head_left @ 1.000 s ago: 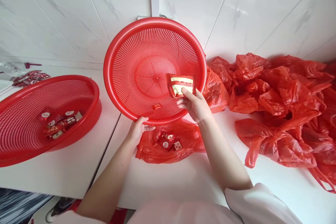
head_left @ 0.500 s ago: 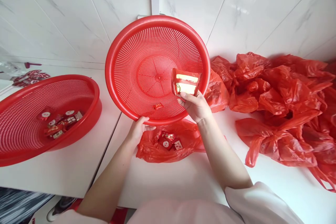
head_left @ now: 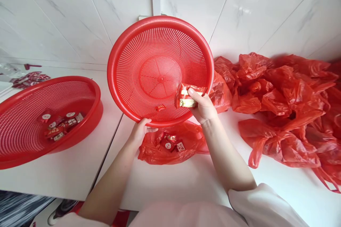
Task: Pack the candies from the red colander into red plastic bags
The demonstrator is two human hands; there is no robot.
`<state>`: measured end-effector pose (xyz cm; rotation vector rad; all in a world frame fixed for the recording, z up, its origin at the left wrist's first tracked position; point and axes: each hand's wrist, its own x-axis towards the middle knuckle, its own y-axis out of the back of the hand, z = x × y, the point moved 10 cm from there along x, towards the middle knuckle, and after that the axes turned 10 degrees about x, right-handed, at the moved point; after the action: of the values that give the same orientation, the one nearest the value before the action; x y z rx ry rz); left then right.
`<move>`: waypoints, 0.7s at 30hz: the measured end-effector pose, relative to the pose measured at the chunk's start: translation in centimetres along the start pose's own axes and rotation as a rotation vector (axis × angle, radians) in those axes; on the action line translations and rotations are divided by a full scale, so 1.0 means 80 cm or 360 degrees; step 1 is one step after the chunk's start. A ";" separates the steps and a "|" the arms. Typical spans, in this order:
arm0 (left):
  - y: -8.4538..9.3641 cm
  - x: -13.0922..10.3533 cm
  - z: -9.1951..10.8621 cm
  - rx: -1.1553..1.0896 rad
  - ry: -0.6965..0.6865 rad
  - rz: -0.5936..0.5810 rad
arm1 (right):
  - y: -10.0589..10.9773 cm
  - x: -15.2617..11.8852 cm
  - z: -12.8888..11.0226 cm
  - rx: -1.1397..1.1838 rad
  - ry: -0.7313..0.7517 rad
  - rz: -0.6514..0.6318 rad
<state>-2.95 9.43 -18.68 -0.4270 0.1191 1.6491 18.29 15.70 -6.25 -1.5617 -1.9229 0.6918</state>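
Note:
A large red mesh basket (head_left: 160, 23) is tilted toward me, its near rim held by my left hand (head_left: 139, 132). One small red wrapped piece (head_left: 160, 108) lies low inside it. My right hand (head_left: 204, 108) grips a red and gold packet (head_left: 188, 96) over the basket's right inner side, thumb on top. Under the near rim, an open red plastic bag (head_left: 151, 150) holds several small wrapped items, among them a dark red one with a round white label (head_left: 168, 145) and one with a pale label (head_left: 180, 146).
Another red basket (head_left: 93, 113) with several wrapped items stands at the left. Many tied red bags (head_left: 287, 95) are heaped at the right. A marbled wall (head_left: 239, 10) rises behind the white table (head_left: 170, 181). More red packets (head_left: 32, 79) lie at the far left.
My right hand has lowered the packet slightly, and its thumb now lies across the packet's front. The basket and my left hand are almost unmoved.

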 end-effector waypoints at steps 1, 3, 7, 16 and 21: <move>0.000 0.000 0.000 0.0004 0.0001 -0.0001 | 0.001 0.000 -0.002 -0.0037 0.0023 0.0008; 0.000 -0.001 0.000 0.0015 -0.0002 -0.0005 | 0.004 -0.001 -0.007 -0.0106 0.0069 0.0046; -0.001 -0.002 0.001 0.0021 0.0001 -0.0005 | 0.010 -0.002 -0.012 -0.0213 0.0130 0.0137; -0.001 -0.004 0.002 0.0033 0.0019 0.0028 | -0.030 -0.019 -0.011 -0.1128 0.0071 -0.0360; -0.010 -0.005 0.001 -0.0015 0.0048 -0.0058 | -0.061 -0.057 0.062 -0.1774 -0.0381 -0.1185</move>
<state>-2.18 9.19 -18.35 -0.4588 0.1254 1.6081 12.17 10.06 -6.83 -1.0610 -3.0388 -0.6634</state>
